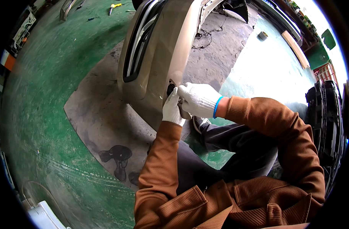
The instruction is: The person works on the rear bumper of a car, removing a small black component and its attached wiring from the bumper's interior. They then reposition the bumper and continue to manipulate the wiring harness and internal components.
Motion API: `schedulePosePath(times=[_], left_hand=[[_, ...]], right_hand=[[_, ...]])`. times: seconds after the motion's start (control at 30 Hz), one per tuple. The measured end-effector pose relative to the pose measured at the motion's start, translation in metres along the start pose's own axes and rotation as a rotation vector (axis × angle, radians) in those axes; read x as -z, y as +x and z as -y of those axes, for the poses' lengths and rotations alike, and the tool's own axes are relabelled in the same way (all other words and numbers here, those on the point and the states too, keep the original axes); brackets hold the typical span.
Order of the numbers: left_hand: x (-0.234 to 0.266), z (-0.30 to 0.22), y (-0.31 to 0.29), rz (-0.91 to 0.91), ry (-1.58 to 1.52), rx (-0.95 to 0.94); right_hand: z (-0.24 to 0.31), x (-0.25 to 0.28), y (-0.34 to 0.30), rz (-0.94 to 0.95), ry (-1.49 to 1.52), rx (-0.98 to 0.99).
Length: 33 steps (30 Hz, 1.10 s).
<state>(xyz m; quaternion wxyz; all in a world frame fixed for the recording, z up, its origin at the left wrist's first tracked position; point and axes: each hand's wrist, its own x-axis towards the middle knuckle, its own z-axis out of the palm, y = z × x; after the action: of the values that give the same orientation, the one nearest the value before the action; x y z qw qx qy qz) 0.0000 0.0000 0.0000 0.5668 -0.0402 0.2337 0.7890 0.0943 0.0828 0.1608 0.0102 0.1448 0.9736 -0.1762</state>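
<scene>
Closest, a brown jacket (254, 198) sits below the gloved right hand (197, 98), curled narrow, and left hand (172, 110), its hold impossible to tell, at the dark hole (171, 87) in the bumper (157, 72) on the grey mat (94, 110), where slipping could leave scratches.

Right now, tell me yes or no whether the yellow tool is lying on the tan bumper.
No, the yellow tool lies on the green floor, apart from the tan bumper.

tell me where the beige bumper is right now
In the head view, the beige bumper sits slightly left of the upper middle, over the grey mat, with the left hand and right hand at its near end.
</scene>
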Motion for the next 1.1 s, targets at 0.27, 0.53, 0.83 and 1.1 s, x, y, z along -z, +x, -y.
schedulePosePath(times=[0.27, 0.53, 0.83, 1.1], left_hand=[[-0.001, -0.001, -0.013, -0.008, 0.078, -0.038], [0.004, -0.009, -0.031, 0.169, 0.046, -0.015], [0.001, -0.010, -0.034, 0.076, 0.232, -0.055], [0.021, -0.017, -0.038, 0.065, 0.246, 0.058]], right_hand=[[0.008, 0.007, -0.011, -0.055, 0.026, 0.047], [0.029, 0.054, -0.039, -0.063, 0.121, 0.058], [0.026, 0.043, -0.020, -0.038, 0.046, -0.077], [0.025, 0.005, 0.000, -0.103, -0.057, -0.148]])
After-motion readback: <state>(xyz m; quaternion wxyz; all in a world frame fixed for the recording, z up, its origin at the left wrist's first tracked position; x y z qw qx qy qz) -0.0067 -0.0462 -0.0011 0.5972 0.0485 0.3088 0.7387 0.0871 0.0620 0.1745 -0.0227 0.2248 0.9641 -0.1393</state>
